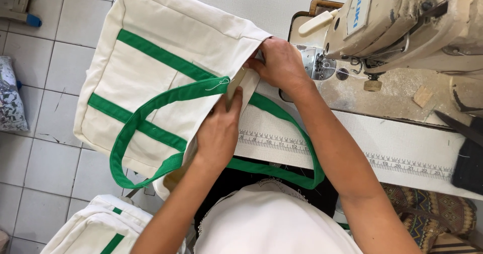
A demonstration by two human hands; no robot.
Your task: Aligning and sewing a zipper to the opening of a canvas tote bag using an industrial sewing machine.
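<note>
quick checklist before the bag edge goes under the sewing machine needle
1. Left hand gripping the bag's open edge: ok.
2. Right hand pinching the edge by the needle area: ok.
3. Fingers away from the needle: cannot tell, hidden by the hand.
4. Green handles away from the seam: not ok, one crosses at the left hand.
5. Cream tote bag supported: not ok, most hangs off the table.

Sewing machine (402,22): one, cream, at the far right of the tabletop (402,143).
Cream tote bags with green straps: two; one (166,68) left of the machine, one (100,229) on the floor below it.
Printed ruler strips (271,141): two, before the machine.
Hands: two, left (219,133), right (282,65).
</note>
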